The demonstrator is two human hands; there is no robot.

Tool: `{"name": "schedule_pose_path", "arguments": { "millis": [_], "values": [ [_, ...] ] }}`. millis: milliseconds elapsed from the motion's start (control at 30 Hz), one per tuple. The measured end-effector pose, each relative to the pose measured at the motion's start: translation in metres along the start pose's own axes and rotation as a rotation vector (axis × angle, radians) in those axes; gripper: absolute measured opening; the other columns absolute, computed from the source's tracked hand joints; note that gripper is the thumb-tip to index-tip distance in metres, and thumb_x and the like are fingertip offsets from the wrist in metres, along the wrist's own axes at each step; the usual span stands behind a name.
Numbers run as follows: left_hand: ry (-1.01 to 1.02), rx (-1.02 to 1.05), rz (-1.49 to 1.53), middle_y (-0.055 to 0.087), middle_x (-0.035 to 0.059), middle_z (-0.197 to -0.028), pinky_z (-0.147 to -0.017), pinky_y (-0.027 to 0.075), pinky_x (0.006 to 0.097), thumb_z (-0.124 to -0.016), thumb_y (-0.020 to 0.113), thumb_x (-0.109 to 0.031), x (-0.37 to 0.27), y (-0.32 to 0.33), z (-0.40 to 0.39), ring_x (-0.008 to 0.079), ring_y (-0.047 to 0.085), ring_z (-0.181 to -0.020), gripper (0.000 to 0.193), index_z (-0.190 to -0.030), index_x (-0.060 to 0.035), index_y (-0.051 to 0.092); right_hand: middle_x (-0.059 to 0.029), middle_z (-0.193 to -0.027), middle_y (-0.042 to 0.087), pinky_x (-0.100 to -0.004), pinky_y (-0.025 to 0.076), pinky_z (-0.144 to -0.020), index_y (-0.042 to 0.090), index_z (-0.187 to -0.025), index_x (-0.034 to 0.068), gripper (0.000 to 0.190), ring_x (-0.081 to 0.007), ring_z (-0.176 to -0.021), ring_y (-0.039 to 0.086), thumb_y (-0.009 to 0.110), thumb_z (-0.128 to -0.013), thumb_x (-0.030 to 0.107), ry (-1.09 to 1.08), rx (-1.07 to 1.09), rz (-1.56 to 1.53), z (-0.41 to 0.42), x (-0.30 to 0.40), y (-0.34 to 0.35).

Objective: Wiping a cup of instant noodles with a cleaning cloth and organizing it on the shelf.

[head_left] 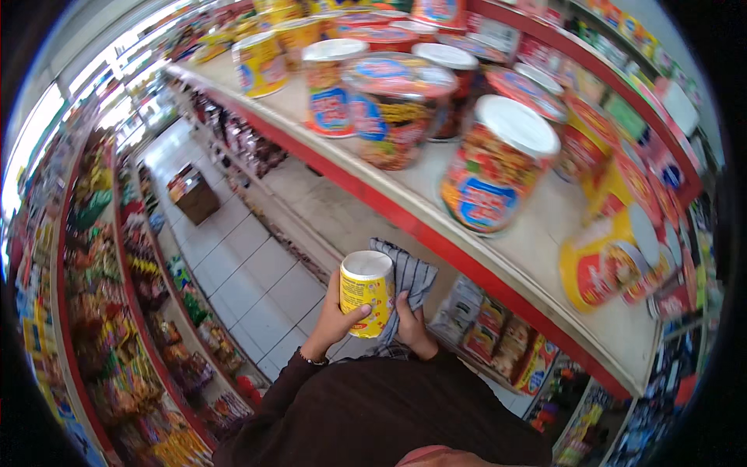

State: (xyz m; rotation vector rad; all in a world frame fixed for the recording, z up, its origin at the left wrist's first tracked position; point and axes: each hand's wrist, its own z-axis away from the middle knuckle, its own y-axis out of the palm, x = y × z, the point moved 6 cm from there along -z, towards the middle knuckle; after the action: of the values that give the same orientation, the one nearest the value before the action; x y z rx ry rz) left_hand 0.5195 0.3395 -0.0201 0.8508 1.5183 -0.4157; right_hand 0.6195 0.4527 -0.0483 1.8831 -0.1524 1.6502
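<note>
My left hand [338, 315] grips a yellow cylindrical cup [366, 300] with a white top, thumb across its front. A grey-blue striped cloth [411, 274] is held in my right hand [412, 327] and lies against the cup's right side. Both hands are in front of my body, below the red-edged shelf. On that shelf stand an instant noodle cup [490, 175] with a white lid, a clear-sided noodle cup [391, 117], and a yellow cup [259, 64] farther back. Another yellow cup [604, 257] appears tilted near the shelf's right end.
The shelf's red front edge [402, 216] crosses above and right of my hands. Packets [490, 333] fill a lower shelf. A cardboard box [195, 195] sits on the tiled aisle floor [245, 262]. Stocked shelves [117, 292] run along the left.
</note>
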Motion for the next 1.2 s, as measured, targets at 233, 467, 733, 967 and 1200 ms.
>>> {"name": "schedule_pose_path", "arguments": {
  "millis": [233,467,733,967,1200],
  "values": [
    [0.044,-0.492,0.061,0.051,0.0093,-0.115,-0.089,0.046,0.0305,-0.077,0.069,-0.014,-0.022,-0.105,0.007,0.0162,0.054,-0.106,0.067,-0.131,-0.0035,0.031,-0.0215,-0.145,0.030,-0.0393,0.022,-0.110,0.036,-0.135,-0.005,0.061,-0.0307,-0.137,0.027,0.053,-0.079,0.013,-0.556,0.515,0.382,-0.036,0.015,0.115],
    [0.059,-0.490,-0.125,0.055,0.0103,-0.113,-0.087,0.048,0.0330,-0.075,0.072,-0.016,-0.029,-0.169,0.015,0.0186,0.057,-0.104,0.065,-0.126,-0.0043,0.033,-0.0193,-0.135,0.043,-0.0385,0.030,-0.105,0.037,-0.134,-0.004,0.054,-0.0283,-0.126,0.042,0.052,-0.085,0.014,0.140,0.446,0.107,-0.106,-0.067,0.167],
    [0.107,-0.807,-0.081,0.057,0.0102,-0.105,-0.082,0.051,0.0319,-0.078,0.072,-0.016,-0.053,-0.268,-0.011,0.0189,0.061,-0.092,0.058,-0.121,-0.0048,0.035,-0.0235,-0.142,0.034,-0.0382,0.031,-0.105,0.038,-0.136,-0.003,0.068,-0.0333,-0.131,0.036,0.060,-0.072,0.008,-0.472,0.724,0.187,-0.158,-0.057,0.269],
    [0.111,-0.706,-0.392,0.057,0.0127,-0.110,-0.086,0.048,0.0328,-0.073,0.075,-0.014,-0.076,-0.326,-0.063,0.0201,0.059,-0.102,0.061,-0.120,-0.0019,0.038,-0.0136,-0.126,0.052,-0.0349,0.032,-0.103,0.045,-0.127,-0.003,0.040,-0.0242,-0.120,0.047,0.049,-0.095,0.020,0.029,0.656,0.064,-0.256,-0.117,0.313],
    [0.215,-0.809,0.019,0.054,0.0126,-0.114,-0.088,0.050,0.0320,-0.081,0.059,-0.012,-0.090,-0.397,-0.087,0.0200,0.059,-0.103,0.058,-0.131,-0.0008,0.032,-0.0102,-0.130,0.050,-0.0335,0.033,-0.103,0.045,-0.130,-0.002,0.044,-0.0204,-0.121,0.045,0.046,-0.098,0.028,0.075,0.723,0.121,-0.297,-0.142,0.323]
  ]
}}
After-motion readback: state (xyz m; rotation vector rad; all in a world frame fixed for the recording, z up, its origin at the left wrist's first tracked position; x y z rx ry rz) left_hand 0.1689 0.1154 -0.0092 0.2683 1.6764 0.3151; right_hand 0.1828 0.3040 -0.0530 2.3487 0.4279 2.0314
